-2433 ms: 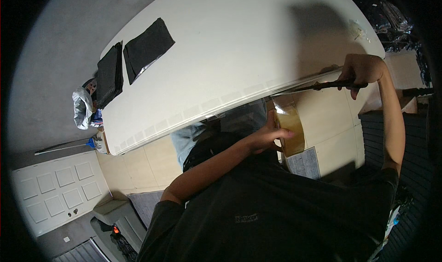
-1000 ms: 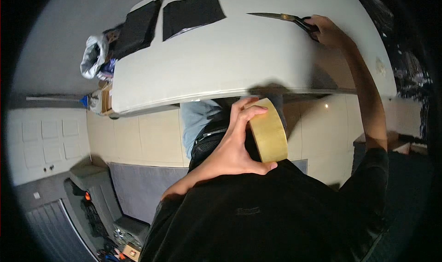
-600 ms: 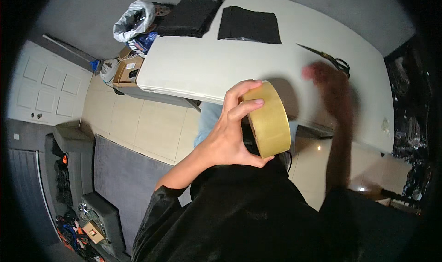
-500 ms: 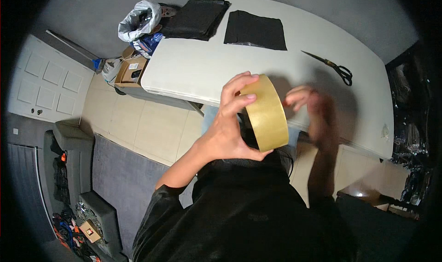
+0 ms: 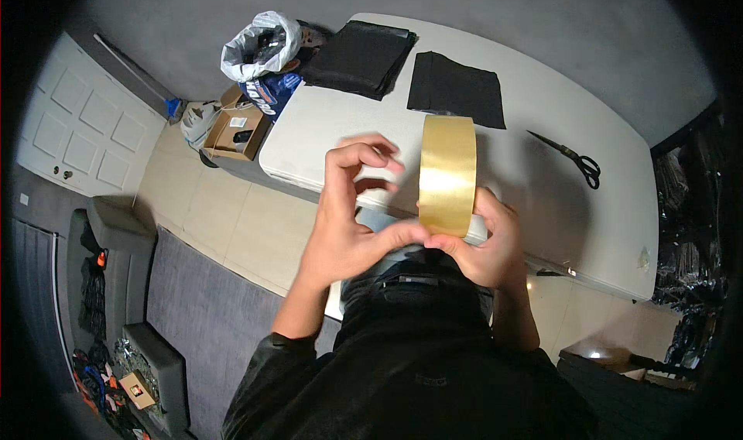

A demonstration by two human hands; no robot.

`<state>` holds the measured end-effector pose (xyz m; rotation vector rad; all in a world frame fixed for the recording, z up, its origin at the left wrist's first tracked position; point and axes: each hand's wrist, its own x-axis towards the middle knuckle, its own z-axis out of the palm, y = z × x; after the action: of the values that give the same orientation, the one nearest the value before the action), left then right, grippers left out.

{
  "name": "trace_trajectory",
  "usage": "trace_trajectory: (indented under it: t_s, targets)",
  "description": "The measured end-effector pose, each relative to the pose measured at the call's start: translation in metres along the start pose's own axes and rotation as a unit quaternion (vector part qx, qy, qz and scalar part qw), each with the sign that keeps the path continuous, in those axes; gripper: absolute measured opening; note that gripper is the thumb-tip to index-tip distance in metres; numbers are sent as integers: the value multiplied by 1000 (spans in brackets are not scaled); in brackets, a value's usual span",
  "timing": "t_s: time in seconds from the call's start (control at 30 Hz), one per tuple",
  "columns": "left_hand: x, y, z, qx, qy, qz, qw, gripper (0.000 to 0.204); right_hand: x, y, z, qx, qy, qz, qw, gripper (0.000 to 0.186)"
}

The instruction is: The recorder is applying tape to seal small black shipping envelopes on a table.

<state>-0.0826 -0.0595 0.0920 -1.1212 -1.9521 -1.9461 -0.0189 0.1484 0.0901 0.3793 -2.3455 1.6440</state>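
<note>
A wide roll of shiny gold-tan packing tape (image 5: 448, 173) stands on edge in the air in front of my body, above the near edge of the white table (image 5: 348, 134). My right hand (image 5: 489, 243) grips its lower right side, with the thumb at the bottom. Beside the roll, my left hand (image 5: 348, 208) has its fingers curved and apart, off the tape. Its thumb tip reaches the roll's lower edge, close to the right thumb. A flat black sheet (image 5: 457, 88) lies on the table beyond the roll. To the right rest black-handled scissors (image 5: 569, 155), blades pointing up and left.
A stack of black sheets (image 5: 360, 57) lies at the table's far left. Next to it are a white plastic bag (image 5: 263, 49) with dark contents, a blue package (image 5: 271, 93) and an open cardboard box (image 5: 236, 130). A grey sofa (image 5: 128, 270) stands at left.
My right hand has come in and taken hold of the roll. My left hand has loosened its grip and drawn left. The roll has turned more upright.
</note>
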Motion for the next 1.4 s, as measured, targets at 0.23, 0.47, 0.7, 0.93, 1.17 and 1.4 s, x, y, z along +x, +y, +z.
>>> trace_trajectory:
  t_s: [0.23, 0.47, 0.7, 0.93, 1.17, 1.4]
  targets:
    - [-9, -1, 24, -263, 136, -190, 936, 26, -1, 4, 9, -41, 40, -24, 998, 46]
    - [-3, 22, 19, 127, 56, -16, 990, 30, -6, 6, 12, 18, 61, -38, 997, 46]
    - [-1, 39, 27, 219, 49, -37, 974, 21, -11, 3, 7, -54, 51, -44, 996, 47]
    - [-1, 38, 29, 261, 37, -57, 963, 15, -12, -2, 10, -101, 78, -64, 990, 52]
    - [-5, 36, 19, 260, 8, -85, 962, 14, -15, 1, 11, -139, 67, -77, 985, 51]
    - [1, 33, 13, 325, -39, -23, 945, 22, -15, 2, 17, -124, 74, -68, 987, 50]
